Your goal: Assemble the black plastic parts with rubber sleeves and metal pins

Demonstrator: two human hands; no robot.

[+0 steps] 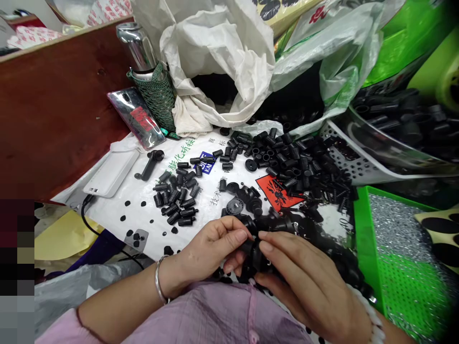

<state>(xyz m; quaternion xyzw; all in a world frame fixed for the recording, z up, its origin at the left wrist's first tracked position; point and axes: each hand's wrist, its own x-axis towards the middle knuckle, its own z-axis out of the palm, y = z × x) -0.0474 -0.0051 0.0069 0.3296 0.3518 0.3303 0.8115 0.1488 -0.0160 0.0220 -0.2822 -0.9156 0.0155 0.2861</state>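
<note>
My left hand (218, 246), with a silver bangle at the wrist, pinches a small black plastic part (256, 257) between thumb and fingers. From the other side my right hand (308, 277) closes its fingers on the same part, thumb below. Much of the part is hidden by the fingers, so its exact kind is unclear. Just beyond my hands lie a round black disc (234, 206) and more dark fittings. Small ribbed black cylinders (179, 195) with thin end pins are scattered ahead of my left hand.
A heap of black caps (287, 157) lies before an open white sack (218, 95). On the right stand a clear bowl (398, 143) of black parts and a green tray (367, 239) of metal pins. A phone (136, 117), white power bank (111, 172) and flask (152, 91) are left.
</note>
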